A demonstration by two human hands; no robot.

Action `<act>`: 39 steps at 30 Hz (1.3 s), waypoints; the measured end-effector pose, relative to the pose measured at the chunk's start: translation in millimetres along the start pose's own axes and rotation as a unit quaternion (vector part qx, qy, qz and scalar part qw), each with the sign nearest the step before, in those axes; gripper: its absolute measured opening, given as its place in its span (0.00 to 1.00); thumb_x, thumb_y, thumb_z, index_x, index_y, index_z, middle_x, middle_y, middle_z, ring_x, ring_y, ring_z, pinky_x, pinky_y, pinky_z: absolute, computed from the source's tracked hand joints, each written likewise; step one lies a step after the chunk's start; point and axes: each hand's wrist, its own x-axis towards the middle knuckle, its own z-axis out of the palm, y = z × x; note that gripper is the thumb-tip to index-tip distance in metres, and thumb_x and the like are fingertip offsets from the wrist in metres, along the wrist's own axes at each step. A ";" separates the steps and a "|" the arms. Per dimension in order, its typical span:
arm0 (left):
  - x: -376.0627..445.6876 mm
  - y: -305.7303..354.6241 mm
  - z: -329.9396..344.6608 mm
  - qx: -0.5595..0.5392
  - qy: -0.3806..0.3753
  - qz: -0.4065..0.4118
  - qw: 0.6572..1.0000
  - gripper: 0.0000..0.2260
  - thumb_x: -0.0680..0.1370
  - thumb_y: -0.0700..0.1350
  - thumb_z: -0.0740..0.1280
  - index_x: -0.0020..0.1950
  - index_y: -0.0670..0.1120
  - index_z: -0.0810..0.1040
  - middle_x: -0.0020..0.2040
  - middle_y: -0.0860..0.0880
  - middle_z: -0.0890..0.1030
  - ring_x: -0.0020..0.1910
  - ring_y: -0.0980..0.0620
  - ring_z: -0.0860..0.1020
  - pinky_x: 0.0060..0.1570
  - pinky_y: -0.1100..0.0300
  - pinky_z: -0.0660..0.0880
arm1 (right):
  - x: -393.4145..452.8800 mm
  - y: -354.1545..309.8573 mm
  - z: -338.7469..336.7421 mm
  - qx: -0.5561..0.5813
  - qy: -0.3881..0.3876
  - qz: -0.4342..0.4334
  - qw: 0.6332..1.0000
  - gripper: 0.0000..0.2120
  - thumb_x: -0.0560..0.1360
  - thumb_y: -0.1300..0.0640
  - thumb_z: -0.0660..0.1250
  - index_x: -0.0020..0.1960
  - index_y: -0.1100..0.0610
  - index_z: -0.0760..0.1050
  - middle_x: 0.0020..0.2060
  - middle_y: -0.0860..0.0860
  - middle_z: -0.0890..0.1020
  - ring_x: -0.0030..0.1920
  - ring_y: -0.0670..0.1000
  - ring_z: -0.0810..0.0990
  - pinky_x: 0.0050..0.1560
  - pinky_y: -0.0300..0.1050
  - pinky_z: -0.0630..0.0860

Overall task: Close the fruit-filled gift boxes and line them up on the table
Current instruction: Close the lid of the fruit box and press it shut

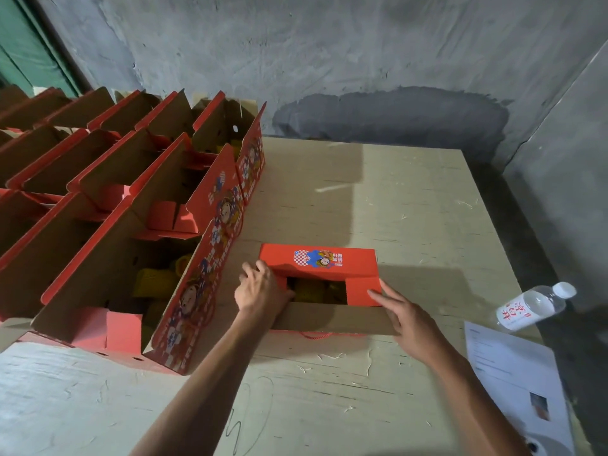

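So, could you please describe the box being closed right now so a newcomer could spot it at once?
On the pale wooden table, look right of the rows of open boxes. The small red box stands alone there, with the left hand and right hand on its flaps. Unlike its neighbours, its top is partly folded shut.

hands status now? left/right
Left hand: curled on the left side flap of the red gift box.
Right hand: open, straight fingers pressing the right flap.
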 end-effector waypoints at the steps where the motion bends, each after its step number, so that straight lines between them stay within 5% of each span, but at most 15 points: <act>1: 2.5 2.6 1.0 0.005 -0.001 -0.009 1.000 0.49 0.70 0.62 0.77 0.78 0.39 0.55 0.77 0.34 0.60 0.76 0.36 0.65 0.67 0.46 0.72 | -1.1 -1.5 0.2 0.004 0.010 -0.003 1.000 0.42 0.73 0.77 0.60 0.78 0.42 0.67 0.81 0.36 0.53 0.57 0.34 0.79 0.43 0.39 0.77; 4: 5.0 6.6 4.7 -0.022 0.019 -0.028 0.999 0.42 0.74 0.57 0.75 0.76 0.39 0.57 0.77 0.34 0.60 0.76 0.35 0.64 0.65 0.46 0.73 | -4.3 -5.6 1.6 0.027 0.032 -0.019 0.999 0.37 0.76 0.74 0.63 0.78 0.43 0.68 0.80 0.36 0.55 0.73 0.43 0.71 0.59 0.49 0.80; 15: -13.7 -3.0 19.8 -0.125 0.093 -0.018 0.988 0.29 0.70 0.59 0.73 0.64 0.49 0.65 0.59 0.44 0.68 0.64 0.40 0.71 0.51 0.48 0.73 | -2.9 -0.2 8.9 0.020 0.055 -0.023 0.998 0.34 0.80 0.70 0.62 0.77 0.40 0.68 0.80 0.34 0.56 0.73 0.43 0.72 0.57 0.47 0.81; 28: -17.5 -7.6 18.5 -0.126 0.110 0.031 0.985 0.20 0.74 0.58 0.69 0.62 0.55 0.69 0.56 0.45 0.69 0.60 0.40 0.71 0.54 0.46 0.76 | -2.0 -4.4 8.7 0.009 0.065 0.008 0.998 0.33 0.81 0.68 0.59 0.75 0.37 0.69 0.78 0.31 0.57 0.55 0.40 0.82 0.39 0.34 0.76; 31: -13.4 -14.7 26.6 -0.155 0.131 0.075 0.976 0.22 0.74 0.58 0.72 0.64 0.53 0.71 0.68 0.46 0.69 0.69 0.43 0.67 0.53 0.47 0.77 | -2.2 -5.8 9.3 0.015 0.055 0.015 0.998 0.33 0.80 0.69 0.59 0.76 0.38 0.70 0.78 0.31 0.57 0.53 0.37 0.81 0.36 0.28 0.71; 34: -13.1 -21.9 37.4 -0.157 0.168 0.121 0.966 0.24 0.76 0.59 0.72 0.68 0.50 0.73 0.80 0.50 0.62 0.79 0.49 0.58 0.60 0.49 0.76 | -2.8 -3.2 12.2 0.027 0.049 0.013 0.998 0.34 0.79 0.70 0.59 0.76 0.38 0.70 0.79 0.32 0.57 0.33 0.39 0.78 0.32 0.34 0.69; 39: -20.8 -30.5 45.0 -0.175 0.193 0.179 0.949 0.22 0.82 0.55 0.67 0.72 0.45 0.74 0.80 0.49 0.66 0.82 0.51 0.57 0.72 0.50 0.69 | -0.3 2.7 14.5 0.023 0.053 0.006 0.998 0.33 0.80 0.68 0.59 0.75 0.37 0.70 0.79 0.31 0.57 0.30 0.45 0.76 0.31 0.36 0.69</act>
